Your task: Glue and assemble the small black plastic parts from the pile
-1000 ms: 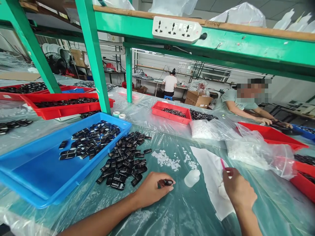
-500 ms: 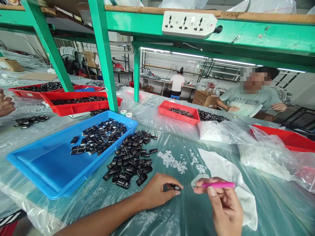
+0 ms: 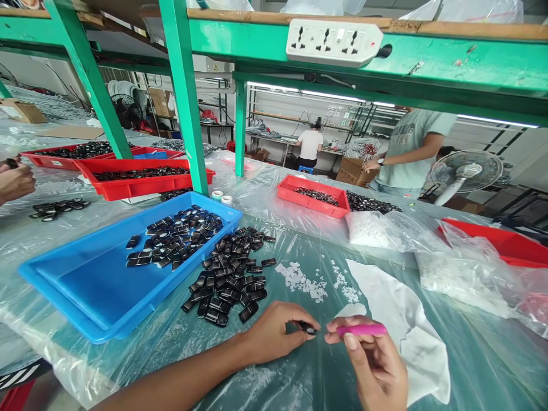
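Observation:
My left hand [image 3: 272, 334] rests low over the sheeted table, thumb and forefinger pinched on a small black plastic piece [image 3: 306, 327] with a pale round spot. Just to its right, my right hand [image 3: 379, 368] grips a pink-handled tool [image 3: 363, 330] that points left at the piece. The tool's thin tip is too fine to make out clearly. A heap of similar black pieces [image 3: 233, 279] lies left of my left hand. Beyond both hands are scattered small white bits [image 3: 299, 281], and a white cloth [image 3: 413, 337] spreads beside my right hand.
A blue tray [image 3: 100, 335] with more black pieces stands at left. Red trays [image 3: 145, 189] sit behind it, and another red tray [image 3: 342, 210] farther back. Green posts [image 3: 185, 97] rise from the table. Plastic bags [image 3: 466, 282] lie right. A co-worker's hand [image 3: 17, 181] shows at far left.
My right hand has moved left with the pink-handled tool, closer to the black piece. My left hand keeps its hold. The person at back right has stood and turned, uncovering a fan.

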`<state>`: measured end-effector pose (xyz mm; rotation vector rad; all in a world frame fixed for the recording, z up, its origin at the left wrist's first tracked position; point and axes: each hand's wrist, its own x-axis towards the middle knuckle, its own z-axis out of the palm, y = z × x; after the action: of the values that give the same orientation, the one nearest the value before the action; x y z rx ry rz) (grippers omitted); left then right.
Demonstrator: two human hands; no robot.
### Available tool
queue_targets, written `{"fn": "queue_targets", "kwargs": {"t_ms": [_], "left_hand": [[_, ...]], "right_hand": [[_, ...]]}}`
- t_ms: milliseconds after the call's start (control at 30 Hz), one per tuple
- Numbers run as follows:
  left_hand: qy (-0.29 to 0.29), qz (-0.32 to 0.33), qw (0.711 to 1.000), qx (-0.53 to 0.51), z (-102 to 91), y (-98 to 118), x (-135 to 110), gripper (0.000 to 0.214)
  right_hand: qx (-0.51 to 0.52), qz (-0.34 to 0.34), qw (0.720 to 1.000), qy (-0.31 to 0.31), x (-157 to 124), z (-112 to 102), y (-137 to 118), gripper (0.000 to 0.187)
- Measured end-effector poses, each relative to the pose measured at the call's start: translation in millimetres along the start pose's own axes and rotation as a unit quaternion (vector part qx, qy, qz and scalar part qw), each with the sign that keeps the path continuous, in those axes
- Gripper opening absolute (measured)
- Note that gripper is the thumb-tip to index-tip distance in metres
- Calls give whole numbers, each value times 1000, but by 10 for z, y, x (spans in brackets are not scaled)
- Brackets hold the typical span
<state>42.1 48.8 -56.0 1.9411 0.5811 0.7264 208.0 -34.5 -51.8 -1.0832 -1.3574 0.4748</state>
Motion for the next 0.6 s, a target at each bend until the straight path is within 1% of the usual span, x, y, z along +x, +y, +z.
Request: {"fn": "queue_targets", "kwargs": {"t_ms": [100,200,300,400,467,533,600], "left_hand": [[7,-2,1000,-10,-2,-5,2,21],[23,-1,999,-23,-1,6,4,21],[41,1,999,-30,5,15,2,21],[51,7,998,-30,13,11,-6,22],[60,12,998,-28,15,5,-10,22],[68,16,997,-28,15,2,-11,22],[70,17,997,-33,13,3,-8,22]], "right_hand": [[-46,-82,995,-42,-8,-63,74,20],[-82,-158,982,-57,-25,-91,81,28],[-111,-224,966,-72,-22,-98,27,33],[-150,-249,954,-80,-1,-97,-41,36],[-162,-250,951,-87,4,-79,-73,37],[-156,-247,954,-70,-10,-42,-88,35],[-148,-239,959,-36,-38,7,-90,29]]}}
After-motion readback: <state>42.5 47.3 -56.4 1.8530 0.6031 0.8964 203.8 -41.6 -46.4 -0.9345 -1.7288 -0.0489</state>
